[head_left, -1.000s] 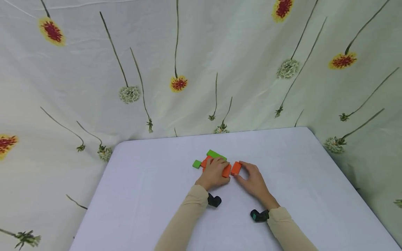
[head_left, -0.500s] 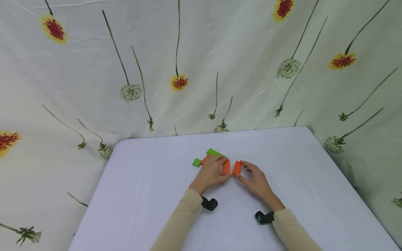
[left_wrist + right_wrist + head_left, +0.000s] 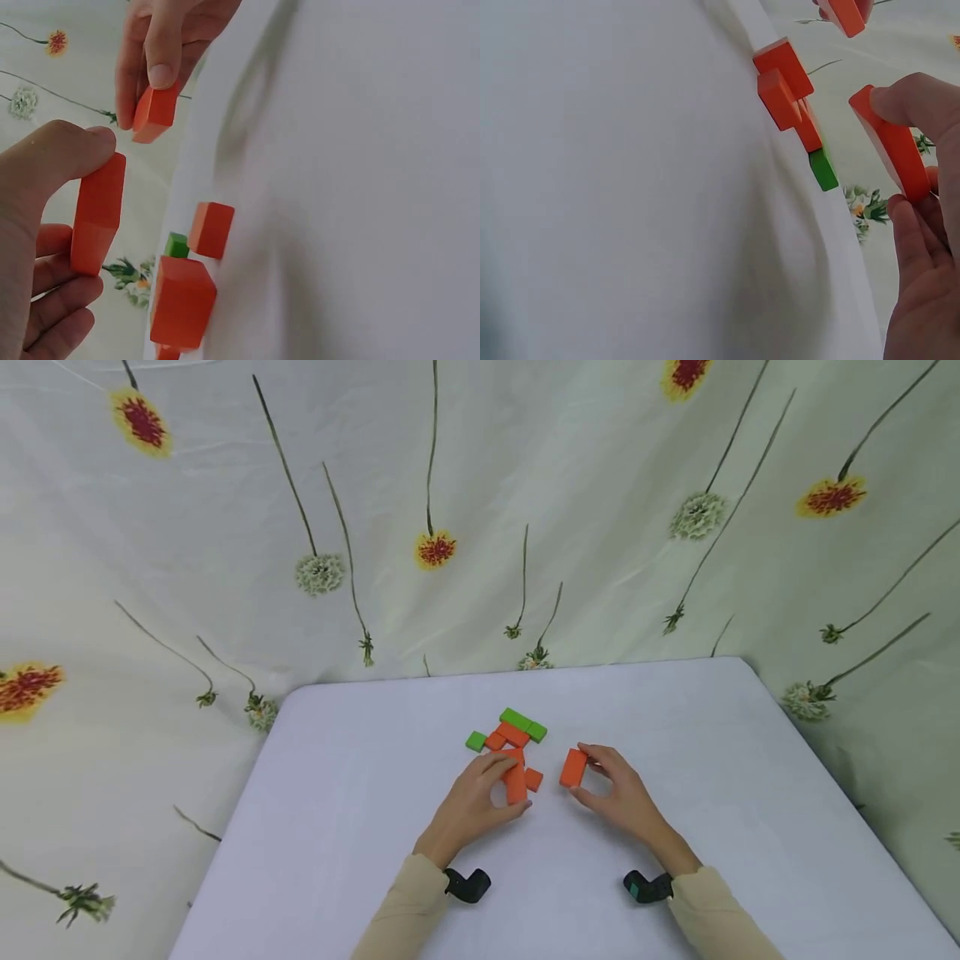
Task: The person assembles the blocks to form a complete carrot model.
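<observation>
My left hand [image 3: 467,802] pinches an orange rectangular block [image 3: 99,214] between thumb and fingers, raised above the table. Opposite it, my right hand [image 3: 618,793] grips a similar orange block [image 3: 573,768] at its two ends, with the fingertips on the far end and the thumb on the near one. A gap separates the two held blocks in the head view. A small orange block [image 3: 533,779] lies just right of the left hand's block. Another orange block [image 3: 184,302] rests near it, mostly covered by the left hand's block from above.
Behind the hands lie an orange block [image 3: 513,735], a smaller orange one [image 3: 495,741], a long green block [image 3: 515,719] and small green blocks [image 3: 476,742]. They sit on a white-covered table [image 3: 360,793]. A flower-print cloth [image 3: 480,468] hangs behind the table.
My left hand has shifted left and nearer with its orange block, uncovering blocks on the table. My right hand has moved slightly right with its block, so the two stand farther apart.
</observation>
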Tool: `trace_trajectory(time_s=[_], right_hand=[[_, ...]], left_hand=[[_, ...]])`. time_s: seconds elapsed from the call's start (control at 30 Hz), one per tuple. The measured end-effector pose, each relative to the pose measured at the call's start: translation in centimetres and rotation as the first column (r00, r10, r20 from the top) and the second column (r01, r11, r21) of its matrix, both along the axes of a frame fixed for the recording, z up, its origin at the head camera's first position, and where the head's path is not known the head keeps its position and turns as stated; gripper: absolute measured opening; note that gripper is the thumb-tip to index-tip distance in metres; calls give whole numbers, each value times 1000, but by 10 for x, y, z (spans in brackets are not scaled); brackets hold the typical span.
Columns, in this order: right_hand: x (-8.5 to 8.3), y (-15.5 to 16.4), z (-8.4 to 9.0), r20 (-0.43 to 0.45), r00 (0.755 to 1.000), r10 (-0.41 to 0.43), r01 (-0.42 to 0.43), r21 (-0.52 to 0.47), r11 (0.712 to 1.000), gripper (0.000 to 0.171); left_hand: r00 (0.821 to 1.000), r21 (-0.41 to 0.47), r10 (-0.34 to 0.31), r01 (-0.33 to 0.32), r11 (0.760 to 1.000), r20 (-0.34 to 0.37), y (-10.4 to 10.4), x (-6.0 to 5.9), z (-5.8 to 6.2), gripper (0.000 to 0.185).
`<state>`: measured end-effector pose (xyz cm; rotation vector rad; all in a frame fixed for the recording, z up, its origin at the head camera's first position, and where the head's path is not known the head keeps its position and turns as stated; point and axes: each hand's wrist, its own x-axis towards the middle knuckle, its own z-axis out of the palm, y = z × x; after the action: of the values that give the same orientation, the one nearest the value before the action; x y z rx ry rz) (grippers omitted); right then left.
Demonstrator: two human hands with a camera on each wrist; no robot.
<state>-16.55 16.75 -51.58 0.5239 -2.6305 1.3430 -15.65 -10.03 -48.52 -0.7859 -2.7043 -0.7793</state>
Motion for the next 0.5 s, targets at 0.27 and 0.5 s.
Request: trace_trajectory(time_s=[0.27, 0.5], right_hand=[[13, -17, -7, 71, 997, 24, -26, 29, 999, 67], [24, -34, -19, 114, 991, 77, -76, -14, 997, 63]], left_hand=[[999, 11, 42, -43, 999, 26, -14, 13, -19, 61], [994, 34, 79, -82, 996, 76, -24, 22, -37, 60]])
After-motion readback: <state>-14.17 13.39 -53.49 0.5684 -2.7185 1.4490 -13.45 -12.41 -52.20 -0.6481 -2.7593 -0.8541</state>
